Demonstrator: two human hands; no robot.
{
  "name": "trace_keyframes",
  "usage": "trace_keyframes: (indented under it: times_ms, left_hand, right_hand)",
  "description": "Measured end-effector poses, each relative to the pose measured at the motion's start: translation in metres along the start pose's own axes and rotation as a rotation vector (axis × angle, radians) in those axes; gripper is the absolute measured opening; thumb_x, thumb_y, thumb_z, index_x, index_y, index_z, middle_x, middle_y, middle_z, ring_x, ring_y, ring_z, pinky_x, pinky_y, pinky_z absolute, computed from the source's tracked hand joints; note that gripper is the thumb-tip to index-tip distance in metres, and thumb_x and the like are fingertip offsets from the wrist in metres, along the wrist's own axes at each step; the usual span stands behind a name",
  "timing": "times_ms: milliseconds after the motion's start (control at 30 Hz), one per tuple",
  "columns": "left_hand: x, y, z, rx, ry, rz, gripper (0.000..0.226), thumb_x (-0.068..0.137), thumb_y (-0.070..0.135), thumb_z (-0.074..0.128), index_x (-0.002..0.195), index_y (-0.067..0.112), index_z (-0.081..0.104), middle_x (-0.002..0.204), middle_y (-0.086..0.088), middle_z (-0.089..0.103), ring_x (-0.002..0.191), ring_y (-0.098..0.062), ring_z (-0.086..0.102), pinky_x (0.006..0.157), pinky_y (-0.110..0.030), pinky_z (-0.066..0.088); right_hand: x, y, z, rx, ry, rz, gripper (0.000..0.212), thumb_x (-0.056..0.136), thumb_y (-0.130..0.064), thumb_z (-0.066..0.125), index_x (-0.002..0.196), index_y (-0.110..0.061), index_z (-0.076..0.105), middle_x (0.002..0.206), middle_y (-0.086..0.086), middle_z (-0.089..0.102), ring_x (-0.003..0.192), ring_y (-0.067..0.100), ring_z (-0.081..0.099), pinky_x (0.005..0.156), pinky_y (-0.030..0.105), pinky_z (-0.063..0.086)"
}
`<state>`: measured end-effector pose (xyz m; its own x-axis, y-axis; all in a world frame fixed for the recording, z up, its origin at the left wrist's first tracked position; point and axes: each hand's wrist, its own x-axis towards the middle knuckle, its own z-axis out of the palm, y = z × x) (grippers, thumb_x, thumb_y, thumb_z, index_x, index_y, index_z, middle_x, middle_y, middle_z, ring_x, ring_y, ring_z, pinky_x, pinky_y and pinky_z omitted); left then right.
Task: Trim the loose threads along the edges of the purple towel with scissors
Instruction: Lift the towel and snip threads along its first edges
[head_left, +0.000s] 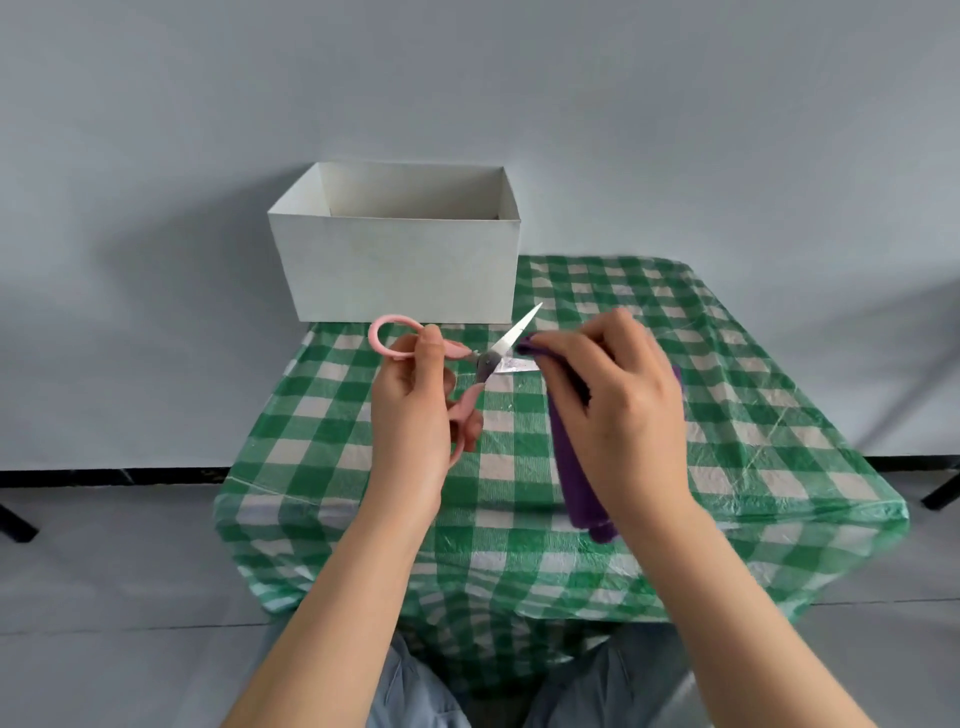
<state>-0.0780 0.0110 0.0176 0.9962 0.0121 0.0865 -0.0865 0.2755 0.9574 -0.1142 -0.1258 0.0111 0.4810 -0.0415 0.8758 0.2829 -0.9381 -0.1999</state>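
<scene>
Small desk (779, 415) covered by a green-and-white checked plastic cloth (363, 530), wrinkled and glossy, draping over the near edge and corners. Plain grey-white wall (467, 78) behind, dark skirting strip along its base, grey floor (104, 545) either side. Dark legs of other furniture poke in at far left and far right edges. Open white cardboard box (400, 265) stands at the back-left of the desk, against the wall, top open, inside mostly not visible. Person's knees in light blue trousers (415, 691) show below the near edge.

Left hand (415, 410) holds the scissors (485, 364) above the desk: pink handles, thumb through the upper loop, other fingers curled round the lower loop. Blades spread apart in a clear V, one pointing up-right toward the box corner, the other roughly level toward the right hand. Purple lint specks on the lower blade.

Right hand (618, 400) pinches the purple towel (576, 467) at its upper end, thumb and fingers curled tight on a small bunched corner. That corner sits right in the mouth of the open blades, touching or just beside them; cannot tell which. Rest of the towel hangs down from the grip as a narrow folded strip under the palm and wrist, lower end reaching near the front edge of the desk; whether it rests on the cloth cannot be told. Both forearms bare.
</scene>
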Motion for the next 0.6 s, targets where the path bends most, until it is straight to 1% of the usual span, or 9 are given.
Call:
trace_keyframes:
  times_ms: [67,167,267,333,433,533,600]
  left_hand:
    - [0.001,0.001,0.001,-0.003,-0.008,-0.004,0.032,0.1,0.033,0.042,0.084,0.009,0.057,0.053,0.01,0.035,0.032,-0.008,0.037,0.039,-0.024,0.033]
    - [-0.001,0.001,0.003,0.013,-0.031,-0.001,0.033,0.101,0.032,0.041,0.083,0.009,0.056,0.046,0.013,0.033,0.031,-0.01,0.036,0.038,-0.024,0.032]
    - [-0.001,0.001,0.003,-0.014,-0.05,-0.019,0.034,0.101,0.031,0.042,0.082,0.008,0.057,0.049,0.009,0.032,0.031,-0.01,0.035,0.037,-0.024,0.032]
    - [-0.001,0.001,0.001,-0.047,-0.07,-0.038,0.034,0.1,0.031,0.043,0.08,0.007,0.058,0.051,0.006,0.031,0.032,-0.01,0.034,0.037,-0.024,0.033]
    - [-0.001,0.001,-0.003,-0.087,-0.088,-0.078,0.035,0.099,0.032,0.046,0.078,0.008,0.059,0.053,0.003,0.032,0.034,-0.012,0.034,0.037,-0.024,0.033]
    - [0.001,0.001,-0.004,-0.096,-0.099,-0.097,0.036,0.098,0.033,0.047,0.077,0.007,0.06,0.055,0.002,0.03,0.034,-0.013,0.033,0.037,-0.023,0.034]
    - [0.002,0.002,-0.003,-0.096,-0.096,-0.105,0.035,0.098,0.033,0.048,0.077,0.007,0.06,0.055,0.002,0.028,0.035,-0.013,0.031,0.036,-0.024,0.034]
  right_hand:
    - [0.011,0.007,-0.002,-0.064,-0.018,-0.101,0.013,0.094,-0.015,0.065,0.097,-0.006,0.073,0.083,0.009,0.058,0.07,0.025,0.052,0.062,0.041,0.044]
    - [0.023,0.015,-0.001,-0.186,-0.081,-0.328,0.006,0.09,-0.007,0.069,0.094,-0.007,0.072,0.083,0.009,0.059,0.07,0.027,0.052,0.061,0.041,0.041]
    - [0.029,0.022,0.0,-0.24,-0.136,-0.547,0.009,0.094,-0.008,0.063,0.095,-0.007,0.071,0.084,0.009,0.062,0.068,0.026,0.051,0.061,0.036,0.037]
    - [0.029,0.028,0.002,-0.258,-0.171,-0.645,0.013,0.097,-0.008,0.058,0.097,-0.006,0.071,0.085,0.008,0.063,0.067,0.025,0.051,0.06,0.034,0.035]
    - [0.03,0.041,0.003,-0.27,-0.191,-0.686,0.014,0.097,-0.006,0.057,0.099,-0.006,0.071,0.086,0.007,0.064,0.069,0.025,0.052,0.06,0.034,0.034]
    - [0.034,0.052,0.001,-0.279,-0.19,-0.712,0.016,0.097,-0.002,0.055,0.099,-0.005,0.07,0.087,0.008,0.065,0.069,0.026,0.054,0.059,0.036,0.039]
    - [0.039,0.059,0.0,-0.312,-0.196,-0.727,0.014,0.094,0.001,0.057,0.099,-0.005,0.07,0.087,0.008,0.064,0.069,0.026,0.055,0.06,0.035,0.039]
